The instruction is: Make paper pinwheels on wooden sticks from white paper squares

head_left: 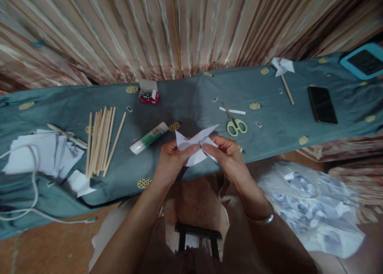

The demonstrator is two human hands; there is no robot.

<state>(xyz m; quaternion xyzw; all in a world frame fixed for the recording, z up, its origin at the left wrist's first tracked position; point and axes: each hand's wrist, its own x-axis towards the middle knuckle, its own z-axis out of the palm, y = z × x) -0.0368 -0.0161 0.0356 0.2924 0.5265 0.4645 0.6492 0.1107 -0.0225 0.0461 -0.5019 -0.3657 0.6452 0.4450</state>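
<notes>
Both my hands hold a white paper pinwheel (196,159) over the front edge of the cloth-covered table. My left hand (171,157) grips its left side, the thumb pressed close to the centre. From the other side my right hand (229,154) pinches it, its thumb tip almost meeting the left one at the middle. Fingers behind the paper are partly hidden. A glue stick (149,138) lies left of my left hand. Scissors with green handles (236,126) rest beyond my right hand, touching a thin paper strip (236,111).
Wooden sticks (100,142), white paper sheets (36,152), a pen (67,135) and a white cable (36,186) lie left. A small red box of metal pieces (149,96) stands behind. At right are a pinwheel on a stick (283,66), a phone (322,104) and a plastic bag (314,210).
</notes>
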